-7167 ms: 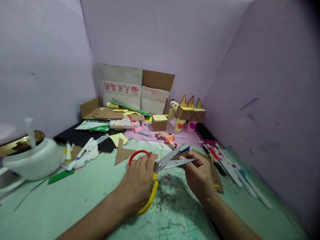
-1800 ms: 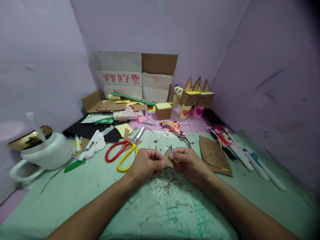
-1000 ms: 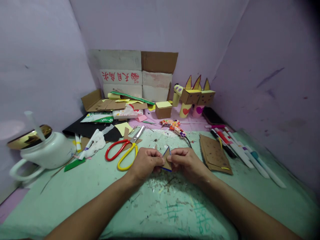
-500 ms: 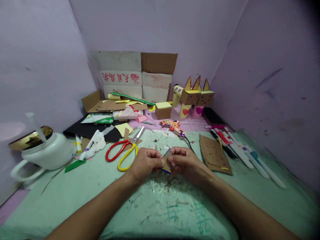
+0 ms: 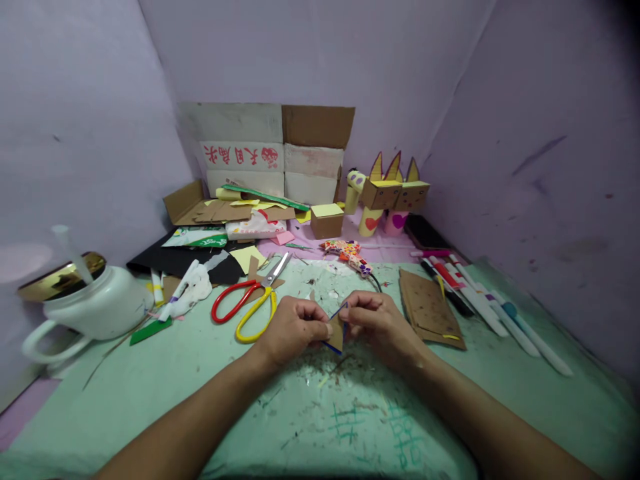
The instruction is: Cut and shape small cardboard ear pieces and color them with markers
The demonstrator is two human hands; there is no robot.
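Between my hands, above the green tabletop, is a small cardboard piece [image 5: 337, 335] with blue edges. My left hand [image 5: 296, 325] pinches its left side between thumb and fingers. My right hand [image 5: 377, 323] is closed on its upper right edge, thumb and forefinger pressed together; the other right fingers are partly hidden. To the left of my left hand lie scissors [image 5: 270, 291] with one red and one yellow handle, their blades pointing away. A flat piece of brown cardboard [image 5: 429, 310] rests to the right of my right hand.
A white mug [image 5: 107, 303] stands at the left. Several markers [image 5: 480, 307] lie at the right. Behind are a small cardboard box [image 5: 327, 225], a patterned glue gun [image 5: 355, 260] with a cord, cardboard figures [image 5: 383, 195], paper scraps and a large upright cardboard sheet [image 5: 245, 127].
The cardboard piece has tilted and dropped slightly between my hands. My right fingers have shifted a little up and right along its edge.
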